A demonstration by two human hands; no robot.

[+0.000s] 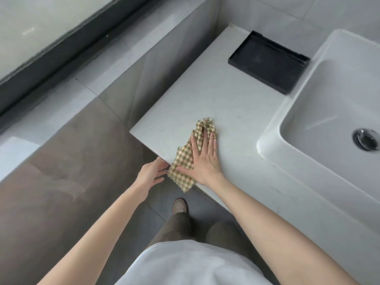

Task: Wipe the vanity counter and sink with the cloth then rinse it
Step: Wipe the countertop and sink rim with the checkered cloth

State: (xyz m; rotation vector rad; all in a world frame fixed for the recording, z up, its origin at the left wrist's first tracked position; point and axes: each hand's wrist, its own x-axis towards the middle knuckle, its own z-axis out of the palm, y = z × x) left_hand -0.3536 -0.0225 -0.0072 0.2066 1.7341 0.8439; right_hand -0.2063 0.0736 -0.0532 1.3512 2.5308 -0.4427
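Right hand (203, 161) was pressed flat, fingers straight, on the checked cloth (186, 159) at the worktop's (216, 93) near left edge. Left hand (153, 171) hung relaxed and empty just off that edge. Sink (273, 149) sat right, black tray (267, 62) farther back.

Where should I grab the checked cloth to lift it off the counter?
Likely the corner of the cloth overhanging the front edge of the counter: pinch it from below, near the left hand. The rest lies flat under the right hand.
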